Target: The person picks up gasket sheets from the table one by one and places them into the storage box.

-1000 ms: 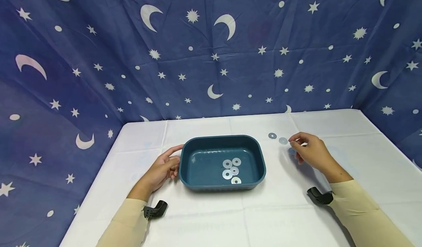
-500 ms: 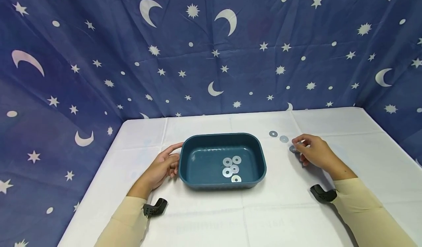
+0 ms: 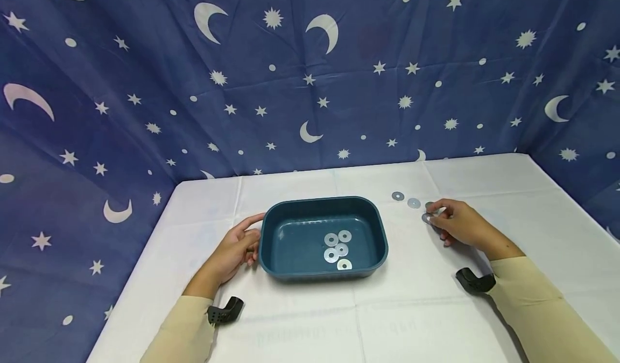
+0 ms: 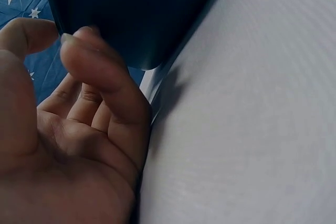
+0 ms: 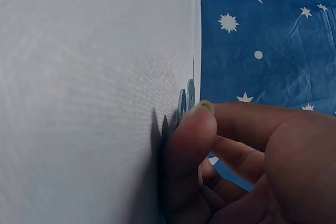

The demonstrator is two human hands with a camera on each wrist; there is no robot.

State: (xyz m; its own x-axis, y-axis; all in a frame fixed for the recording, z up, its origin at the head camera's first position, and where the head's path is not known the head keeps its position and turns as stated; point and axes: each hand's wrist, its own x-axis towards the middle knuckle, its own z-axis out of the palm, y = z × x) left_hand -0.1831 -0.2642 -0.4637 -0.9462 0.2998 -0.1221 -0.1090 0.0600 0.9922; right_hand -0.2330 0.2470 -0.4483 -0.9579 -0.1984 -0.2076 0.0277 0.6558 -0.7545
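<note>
A teal rectangular plastic tray (image 3: 290, 273) stands on the white-covered table, with several flat metal washers (image 3: 331, 255) lying inside toward its right side. My left hand (image 3: 233, 252) is at the tray's left wall, its forefinger stretched to the rim and its other fingers loosely bent. Right of the tray, my right hand (image 3: 460, 224) has thumb and forefinger tips close together over a grey washer (image 3: 425, 218) lying on the cloth. I cannot tell whether they pinch it. Another washer (image 3: 429, 206) shows just behind the forefinger. In the right wrist view, washers (image 5: 181, 103) appear edge-on beyond the fingertips.
Two more washers lie in a slanting row farther back: a grey washer (image 3: 397, 196) and a paler washer (image 3: 414, 203). A blue curtain (image 3: 271, 115) with white moons and stars rises behind and beside the table (image 3: 310, 325). Each wrist wears a black camera mount (image 3: 225, 310).
The right hand's fingertips have come down onto the grey washer, and the washer behind them has come into sight. The left hand and tray keep their places; the head view shifts slightly.
</note>
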